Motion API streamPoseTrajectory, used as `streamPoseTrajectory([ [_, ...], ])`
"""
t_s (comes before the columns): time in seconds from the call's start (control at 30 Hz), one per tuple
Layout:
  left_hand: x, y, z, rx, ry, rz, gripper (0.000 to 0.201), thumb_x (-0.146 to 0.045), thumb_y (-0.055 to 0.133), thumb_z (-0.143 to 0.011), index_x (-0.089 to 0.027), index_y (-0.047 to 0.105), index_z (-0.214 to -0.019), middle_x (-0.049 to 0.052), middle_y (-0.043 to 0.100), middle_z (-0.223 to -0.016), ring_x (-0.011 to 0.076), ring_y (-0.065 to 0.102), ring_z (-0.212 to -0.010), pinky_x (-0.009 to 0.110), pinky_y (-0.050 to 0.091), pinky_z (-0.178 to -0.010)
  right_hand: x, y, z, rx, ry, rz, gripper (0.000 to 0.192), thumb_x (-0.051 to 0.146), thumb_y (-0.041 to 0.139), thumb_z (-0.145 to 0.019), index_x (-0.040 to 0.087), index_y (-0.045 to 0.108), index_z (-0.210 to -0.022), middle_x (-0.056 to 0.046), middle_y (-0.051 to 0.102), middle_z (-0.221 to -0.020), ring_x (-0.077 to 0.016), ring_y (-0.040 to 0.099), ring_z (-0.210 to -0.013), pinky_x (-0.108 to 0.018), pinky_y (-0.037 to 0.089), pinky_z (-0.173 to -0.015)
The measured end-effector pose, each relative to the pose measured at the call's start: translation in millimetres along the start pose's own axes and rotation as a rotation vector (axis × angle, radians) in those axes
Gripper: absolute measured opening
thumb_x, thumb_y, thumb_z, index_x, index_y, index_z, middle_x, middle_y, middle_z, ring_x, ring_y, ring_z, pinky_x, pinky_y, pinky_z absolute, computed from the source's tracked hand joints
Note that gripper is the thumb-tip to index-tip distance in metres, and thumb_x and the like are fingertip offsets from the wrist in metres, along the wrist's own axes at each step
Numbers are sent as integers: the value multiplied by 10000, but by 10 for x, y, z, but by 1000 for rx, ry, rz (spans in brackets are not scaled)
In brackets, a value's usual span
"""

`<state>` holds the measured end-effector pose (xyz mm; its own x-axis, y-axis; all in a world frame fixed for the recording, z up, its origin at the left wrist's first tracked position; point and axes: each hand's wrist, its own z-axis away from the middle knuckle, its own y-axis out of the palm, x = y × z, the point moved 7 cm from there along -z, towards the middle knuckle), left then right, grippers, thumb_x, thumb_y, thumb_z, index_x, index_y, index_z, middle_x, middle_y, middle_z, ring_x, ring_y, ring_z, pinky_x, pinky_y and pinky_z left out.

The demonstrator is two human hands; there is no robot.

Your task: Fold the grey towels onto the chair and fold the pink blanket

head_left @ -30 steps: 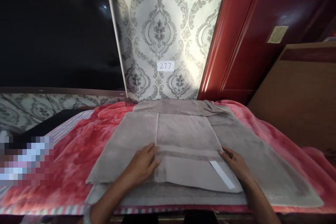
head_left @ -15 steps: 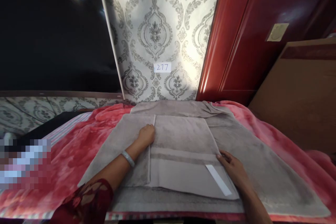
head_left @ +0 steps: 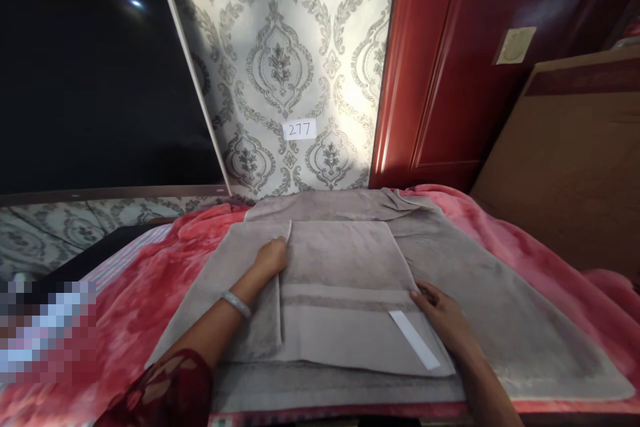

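Observation:
A grey plush towel (head_left: 345,253) with a smooth woven band lies folded on a larger grey plush cloth (head_left: 500,307). Its left flap (head_left: 255,327) is turned over, and my left hand (head_left: 273,257) is closed on that flap's edge, raising it slightly. At the towel's right edge, my right hand (head_left: 440,313) rests with its thumb on top and its fingers curled around the side, pinching the edge. A white strip label (head_left: 415,341) lies on the towel's near right part.
A red plush blanket (head_left: 145,280) spreads beneath the grey cloth on both sides. Behind stand a dark television screen (head_left: 100,80), a patterned wall with a paper marked 277 (head_left: 300,129), and a red panel (head_left: 445,67). A large cardboard box (head_left: 575,167) leans at the right.
My left hand has pulled the flap's edge up and slightly left. My right hand stays at the towel's right edge. The camera view has shifted a little.

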<state>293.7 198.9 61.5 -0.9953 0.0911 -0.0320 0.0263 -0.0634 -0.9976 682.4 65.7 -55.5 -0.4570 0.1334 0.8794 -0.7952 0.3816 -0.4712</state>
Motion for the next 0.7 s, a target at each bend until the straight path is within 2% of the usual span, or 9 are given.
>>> streamPoseTrajectory([
  [0.1,73,-160,-26,-32,-27,-4,383,-79,480,-872,-101,590,-1238,206,712,-1189,273,686,-1143,318,514,-892,26,6,6,8,-13,-18,756,696,520,-684,144,734,-1153,-129,783,-1044,-308,727,-981,-385,547,-817],
  [0.2,32,-245,-4,-97,-27,-8,389,-78,433,-889,-97,570,-1253,210,692,-1232,273,671,-1169,331,508,-920,62,2,13,6,-10,-25,769,703,516,-671,131,737,-1136,-140,780,-1044,-312,726,-981,-389,550,-824],
  [0.33,-184,-59,69,-106,61,0,371,-68,474,-863,-131,623,-1198,175,699,-1223,259,677,-1150,320,504,-939,116,-6,24,6,0,-28,780,707,508,-664,125,739,-1130,-134,784,-1022,-312,732,-954,-394,553,-829],
  [0.4,-254,34,81,-94,109,10,310,-125,527,-871,-148,662,-1149,156,715,-1191,256,686,-1123,310,509,-932,126,-7,26,10,5,-28,782,703,517,-659,122,739,-1133,-129,787,-993,-316,733,-934,-401,555,-828],
  [0.5,-226,2,23,-124,124,32,309,-261,478,-952,-151,689,-1150,151,721,-1192,264,678,-1135,323,507,-955,117,-4,28,17,3,-32,775,702,534,-664,124,742,-1137,-129,788,-986,-322,731,-937,-406,559,-818],
  [0.6,-154,-98,-91,-202,117,45,471,-257,340,-1003,-113,573,-1386,184,595,-1434,273,551,-1339,369,422,-1105,92,-9,30,10,-2,-35,748,701,539,-675,140,752,-1122,-134,785,-1001,-323,728,-960,-403,566,-814],
  [0.7,-166,27,-197,-189,147,46,586,-329,435,-987,-131,422,-1539,173,379,-1631,319,325,-1516,479,279,-1224,88,-23,33,-1,-1,-33,742,693,554,-682,136,752,-1130,-145,780,-1025,-323,724,-987,-401,570,-845],
])
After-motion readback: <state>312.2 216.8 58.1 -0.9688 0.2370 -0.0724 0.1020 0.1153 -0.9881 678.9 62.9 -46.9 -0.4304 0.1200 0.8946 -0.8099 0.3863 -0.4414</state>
